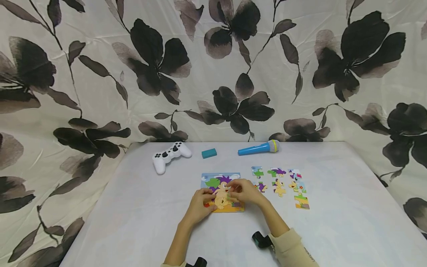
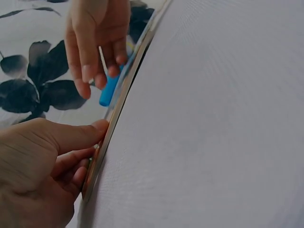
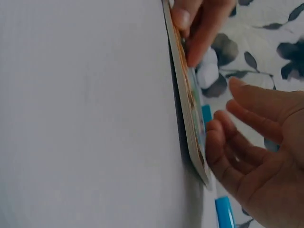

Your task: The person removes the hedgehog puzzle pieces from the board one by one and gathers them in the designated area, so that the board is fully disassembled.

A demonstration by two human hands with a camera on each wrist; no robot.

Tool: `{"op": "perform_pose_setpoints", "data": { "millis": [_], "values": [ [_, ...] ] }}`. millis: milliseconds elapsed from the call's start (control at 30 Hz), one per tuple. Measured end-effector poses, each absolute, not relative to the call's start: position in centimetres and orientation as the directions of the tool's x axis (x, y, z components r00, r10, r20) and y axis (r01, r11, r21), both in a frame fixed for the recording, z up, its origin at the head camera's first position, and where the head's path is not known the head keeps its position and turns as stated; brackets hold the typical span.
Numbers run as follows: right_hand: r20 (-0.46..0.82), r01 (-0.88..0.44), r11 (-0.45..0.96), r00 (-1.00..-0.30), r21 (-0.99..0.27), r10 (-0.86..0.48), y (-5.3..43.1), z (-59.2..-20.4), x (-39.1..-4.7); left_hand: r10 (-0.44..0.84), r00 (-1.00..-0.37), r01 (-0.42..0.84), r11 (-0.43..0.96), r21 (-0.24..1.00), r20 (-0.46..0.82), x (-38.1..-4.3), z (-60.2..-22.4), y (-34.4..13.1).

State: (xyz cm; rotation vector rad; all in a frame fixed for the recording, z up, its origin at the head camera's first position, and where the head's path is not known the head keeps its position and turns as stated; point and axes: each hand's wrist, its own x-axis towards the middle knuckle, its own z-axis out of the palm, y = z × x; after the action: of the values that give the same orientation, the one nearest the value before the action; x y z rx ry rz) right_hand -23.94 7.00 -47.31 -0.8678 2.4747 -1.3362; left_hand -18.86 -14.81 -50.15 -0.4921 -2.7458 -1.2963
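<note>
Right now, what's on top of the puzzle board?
The left hand touches the puzzle board; the right hand is over it. Parts of its cartoon picture beneath them are hidden.

Three things sit along the table's (image 1: 140, 222) back edge, with a puzzle in front.
The game controller (image 1: 171, 153) is left, the block (image 1: 209, 153) is between, and the microphone (image 1: 255, 149) is right. The puzzle (image 1: 231, 209) lies nearer the front edge, with loose pieces (image 1: 279, 189) on its right.
</note>
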Motion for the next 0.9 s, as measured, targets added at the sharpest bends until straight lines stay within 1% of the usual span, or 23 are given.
{"op": "perform_pose_setpoints", "data": {
  "millis": [233,367,567,767,900],
  "values": [
    [0.067,-0.421,0.49,-0.806,-0.763,-0.588,4.9,-47.5,-23.6,0.293,-0.936,0.339,0.596,0.728,0.196,-18.9,-49.9,-15.2],
    [0.035,-0.411,0.499,-0.797,-0.763,-0.603,4.3,-47.6,-23.4,0.289,-0.94,0.328,0.611,0.72,0.183,-18.8,-49.8,-15.2],
    [-0.004,-0.38,0.522,-0.806,-0.764,-0.592,4.2,-47.9,-23.2,0.271,-0.946,0.314,0.643,0.699,0.177,-18.7,-49.6,-15.0],
    [0.0,-0.404,0.522,-0.791,-0.752,-0.612,4.1,-48.0,-23.1,0.239,-0.947,0.32,0.668,0.672,0.213,-18.6,-49.8,-15.3],
    [-0.003,-0.401,0.523,-0.792,-0.752,-0.61,4.1,-47.9,-23.2,0.232,-0.943,0.334,0.647,0.686,0.24,-18.8,-49.9,-15.5]
  ]
}}
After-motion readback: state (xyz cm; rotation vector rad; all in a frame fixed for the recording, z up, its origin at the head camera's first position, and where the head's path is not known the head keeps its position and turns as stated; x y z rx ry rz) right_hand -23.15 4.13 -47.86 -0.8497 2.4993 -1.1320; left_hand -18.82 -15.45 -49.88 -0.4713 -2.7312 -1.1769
